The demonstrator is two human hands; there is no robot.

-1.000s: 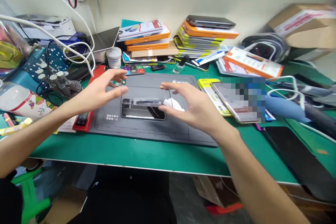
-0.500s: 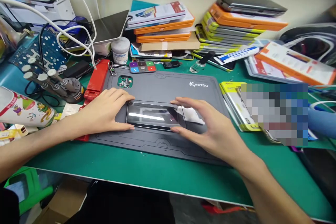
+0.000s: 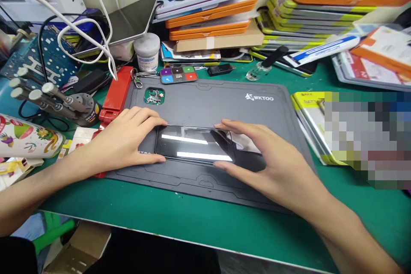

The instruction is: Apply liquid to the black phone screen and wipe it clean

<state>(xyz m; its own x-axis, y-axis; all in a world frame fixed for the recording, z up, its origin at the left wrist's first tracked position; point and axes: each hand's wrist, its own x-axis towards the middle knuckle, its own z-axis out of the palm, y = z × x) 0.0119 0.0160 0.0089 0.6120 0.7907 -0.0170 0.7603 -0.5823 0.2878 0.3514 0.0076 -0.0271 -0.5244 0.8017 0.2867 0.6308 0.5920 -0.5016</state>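
A smartphone [image 3: 195,144] with a dark, glossy screen lies lengthwise on the grey work mat [image 3: 205,105], with two bright light stripes reflected in it. At its left end, my left hand [image 3: 126,139] grips the long edges between thumb and fingers. My right hand [image 3: 272,154] spans the right end the same way, thumb on the near edge and fingers on the far one. Beneath the right palm, a white patch [image 3: 245,142] shows on a dark, shiny surface; I cannot tell what it is. Small metal parts [image 3: 154,96] lie in the mat's cut-out.
Left of the mat are a red hinged holder [image 3: 116,96], a screwdriver stand [image 3: 80,109] and a patterned cup [image 3: 28,137]. Behind it stand a paste jar [image 3: 147,53], a small glass bottle [image 3: 260,70] and stacked orange boxes [image 3: 208,28]. Yellow packs [image 3: 308,107] lie to the right.
The camera view has shifted and come a little closer. A second light stripe now shows on the phone's screen, suggesting a slight tilt. Both hands keep their hold on it.
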